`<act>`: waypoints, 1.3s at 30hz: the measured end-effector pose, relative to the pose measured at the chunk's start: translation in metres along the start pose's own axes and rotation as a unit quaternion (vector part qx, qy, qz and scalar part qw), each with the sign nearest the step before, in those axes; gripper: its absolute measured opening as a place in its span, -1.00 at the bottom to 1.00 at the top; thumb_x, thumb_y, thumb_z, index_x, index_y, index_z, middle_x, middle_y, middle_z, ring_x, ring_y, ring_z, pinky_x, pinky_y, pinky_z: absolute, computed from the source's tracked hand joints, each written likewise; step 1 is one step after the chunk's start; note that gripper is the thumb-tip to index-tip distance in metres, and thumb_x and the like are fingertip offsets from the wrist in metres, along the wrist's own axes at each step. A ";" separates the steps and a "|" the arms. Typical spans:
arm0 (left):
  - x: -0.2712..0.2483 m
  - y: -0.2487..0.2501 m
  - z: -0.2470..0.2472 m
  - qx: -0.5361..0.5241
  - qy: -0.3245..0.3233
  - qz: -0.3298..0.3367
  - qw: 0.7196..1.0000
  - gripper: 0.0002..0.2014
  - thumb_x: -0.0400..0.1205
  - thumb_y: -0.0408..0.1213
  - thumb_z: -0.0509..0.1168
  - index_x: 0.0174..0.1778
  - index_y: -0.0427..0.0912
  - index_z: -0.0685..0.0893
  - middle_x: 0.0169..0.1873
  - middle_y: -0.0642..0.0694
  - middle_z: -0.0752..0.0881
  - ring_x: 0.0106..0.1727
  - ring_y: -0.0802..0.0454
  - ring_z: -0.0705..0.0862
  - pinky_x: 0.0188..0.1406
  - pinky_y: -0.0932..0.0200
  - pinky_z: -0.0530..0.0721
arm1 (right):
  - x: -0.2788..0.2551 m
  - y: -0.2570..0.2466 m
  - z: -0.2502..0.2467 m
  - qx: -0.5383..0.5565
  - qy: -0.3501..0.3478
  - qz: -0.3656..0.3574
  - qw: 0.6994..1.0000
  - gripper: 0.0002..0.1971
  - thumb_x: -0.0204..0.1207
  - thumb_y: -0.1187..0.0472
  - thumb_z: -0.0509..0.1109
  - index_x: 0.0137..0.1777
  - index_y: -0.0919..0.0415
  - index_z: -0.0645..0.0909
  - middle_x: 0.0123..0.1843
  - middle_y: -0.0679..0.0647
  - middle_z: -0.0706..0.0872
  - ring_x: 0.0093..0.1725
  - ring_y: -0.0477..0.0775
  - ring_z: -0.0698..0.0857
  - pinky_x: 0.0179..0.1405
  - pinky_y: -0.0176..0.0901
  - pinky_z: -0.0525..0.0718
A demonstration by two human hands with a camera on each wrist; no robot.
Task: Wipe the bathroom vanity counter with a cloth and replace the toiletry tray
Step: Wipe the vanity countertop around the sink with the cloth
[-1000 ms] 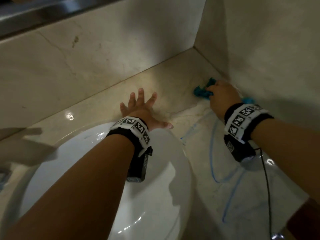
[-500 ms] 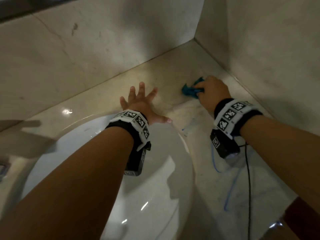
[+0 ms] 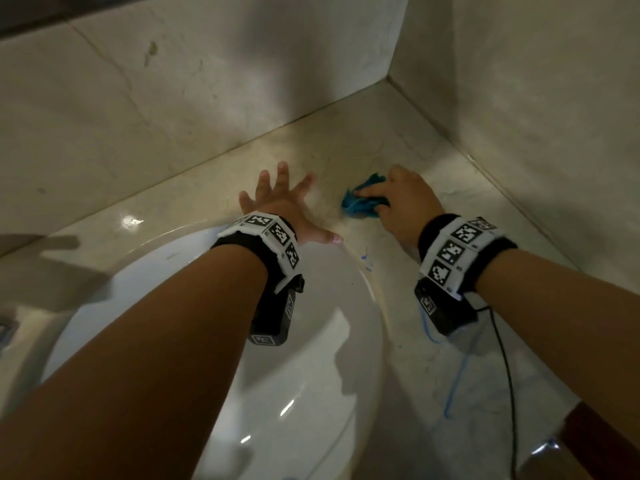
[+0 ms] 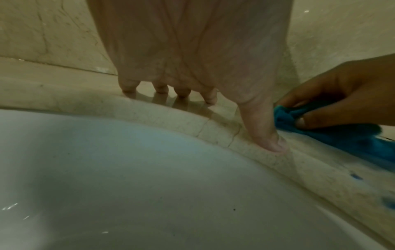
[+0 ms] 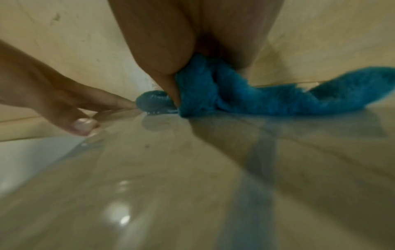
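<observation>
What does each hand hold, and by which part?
The right hand grips the blue cloth by its bunched middle. The left hand holds nothing, flat on the counter.

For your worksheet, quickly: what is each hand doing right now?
Left hand: open, fingers spread flat on the counter.
Right hand: holding the blue cloth.

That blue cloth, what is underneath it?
The blue cloth, gripped by the right hand, lies on the beige stone counter. The patch of counter directly beneath it is covered, so any dirt or wetness there cannot be seen.
</observation>
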State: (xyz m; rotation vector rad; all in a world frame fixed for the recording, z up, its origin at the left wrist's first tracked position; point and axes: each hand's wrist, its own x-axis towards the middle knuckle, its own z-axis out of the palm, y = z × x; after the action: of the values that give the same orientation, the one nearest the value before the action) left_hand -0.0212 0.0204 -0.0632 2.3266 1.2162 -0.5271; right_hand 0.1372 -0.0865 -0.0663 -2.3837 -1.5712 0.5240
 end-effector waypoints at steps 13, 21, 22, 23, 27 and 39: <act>0.001 0.004 -0.001 0.015 0.001 -0.010 1.000 0.21 0.18 0.46 0.41 0.59 0.36 -0.23 0.63 0.03 -0.39 0.65 -0.15 -0.34 0.57 -0.38 -0.18 | -0.037 -0.009 -0.003 -0.050 -0.107 -0.153 0.981 -0.63 0.57 0.33 0.26 0.28 -0.04 0.66 0.07 0.17 0.50 0.08 0.19 0.48 -0.06 -0.23 0.28; -0.002 0.002 -0.004 0.003 -0.008 -0.006 1.000 0.18 0.21 0.43 0.42 0.59 0.36 -0.23 0.63 0.04 -0.40 0.64 -0.14 -0.37 0.57 -0.39 -0.21 | -0.062 0.009 -0.014 -0.099 -0.193 -0.216 0.952 -0.65 0.52 0.36 0.27 0.12 -0.07 0.72 0.03 0.08 0.51 0.00 0.20 0.49 0.00 -0.02 0.49; -0.001 0.002 -0.003 0.001 -0.009 -0.006 1.000 0.18 0.22 0.42 0.43 0.59 0.36 -0.23 0.63 0.04 -0.40 0.64 -0.14 -0.37 0.57 -0.38 -0.21 | -0.063 0.010 -0.017 -0.095 -0.203 -0.217 0.950 -0.63 0.53 0.37 0.25 0.13 -0.07 0.72 0.04 0.06 0.51 0.01 0.17 0.50 0.00 -0.08 0.45; -0.001 0.002 -0.003 0.001 -0.008 -0.005 1.000 0.18 0.22 0.42 0.43 0.59 0.36 -0.22 0.63 0.04 -0.40 0.64 -0.14 -0.37 0.57 -0.38 -0.21 | -0.061 0.012 -0.019 -0.082 -0.208 -0.213 0.951 -0.63 0.54 0.39 0.24 0.13 -0.05 0.72 0.04 0.06 0.51 0.03 0.14 0.51 0.01 -0.11 0.45; 0.000 0.001 -0.002 0.015 -0.001 -0.003 1.000 0.18 0.21 0.44 0.41 0.59 0.36 -0.23 0.63 0.04 -0.40 0.65 -0.15 -0.35 0.57 -0.39 -0.18 | -0.033 0.014 -0.026 0.010 -0.078 -0.109 0.991 -0.67 0.53 0.38 0.29 0.20 0.08 0.71 0.06 0.14 0.51 0.06 0.13 0.57 0.17 -0.11 0.52; 0.001 0.002 -0.002 0.012 -0.014 -0.010 1.000 0.19 0.22 0.42 0.42 0.59 0.36 -0.26 0.61 0.07 -0.44 0.64 -0.12 -0.39 0.57 -0.38 -0.20 | -0.003 0.026 -0.040 -0.012 -0.083 -0.061 0.995 -0.44 0.51 0.26 0.30 0.53 -0.01 0.37 0.52 0.09 0.35 0.51 0.21 0.27 0.53 -0.10 0.14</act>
State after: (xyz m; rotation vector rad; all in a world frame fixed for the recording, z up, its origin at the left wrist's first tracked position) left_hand -0.0190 0.0210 -0.0615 2.3225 1.2286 -0.5821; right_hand 0.1739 -0.0998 -0.0398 -2.2939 -1.7893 0.6974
